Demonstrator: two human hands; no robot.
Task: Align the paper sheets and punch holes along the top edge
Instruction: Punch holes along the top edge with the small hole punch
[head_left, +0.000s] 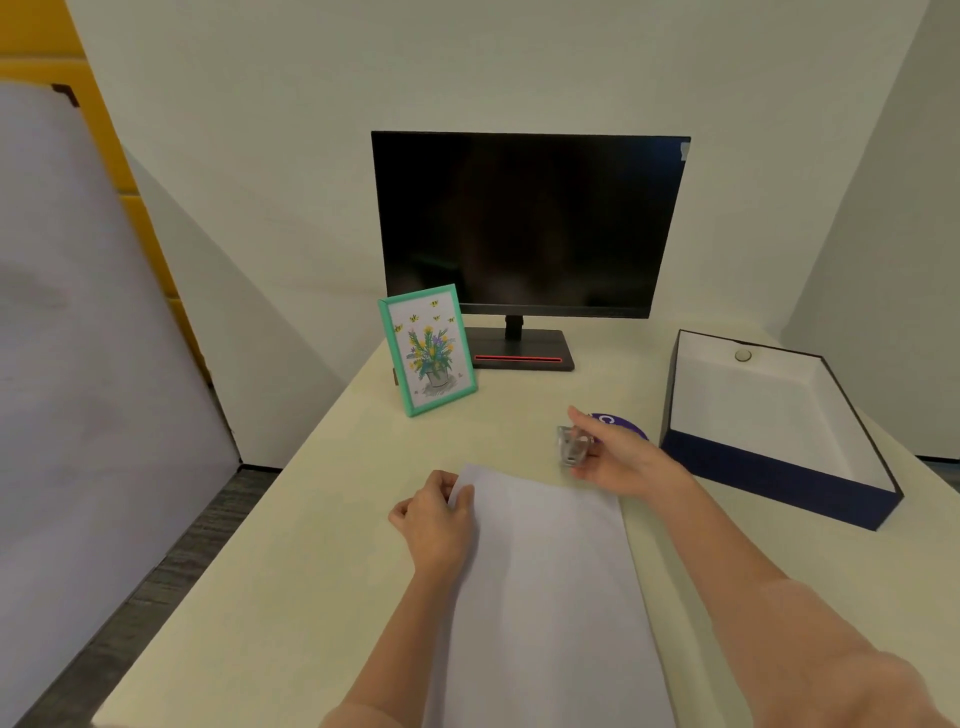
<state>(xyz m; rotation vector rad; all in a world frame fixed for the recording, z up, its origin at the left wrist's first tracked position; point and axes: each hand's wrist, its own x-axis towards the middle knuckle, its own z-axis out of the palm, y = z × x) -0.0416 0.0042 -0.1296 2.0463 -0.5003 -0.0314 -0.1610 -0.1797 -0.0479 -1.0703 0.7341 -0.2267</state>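
- The paper sheets (545, 587) lay flat on the pale bench (322, 519), running from the near edge of the view up toward the middle, with the top edge farthest from the person.
- The left hand (436, 519) rested at the top left corner of the stack; its fingers (441, 486) were curled in close and pinched that corner, the thumb lying over the sheet.
- The right hand (618, 457) sat just beyond the top right corner of the paper, fingers (584, 423) wrapped narrowly around a small clear hole punch (571, 447), which stood just past the top edge.
- A purple round object (621, 423) showed partly behind the right hand; what it was could not be told.
- To the right stood an open navy box (779, 467) with a white inside, well apart from the paper.
- At the back of the bench a dark monitor (530, 223) stood on its stand, and a green picture frame (428, 351) with a flower drawing leaned just in front of its left side.
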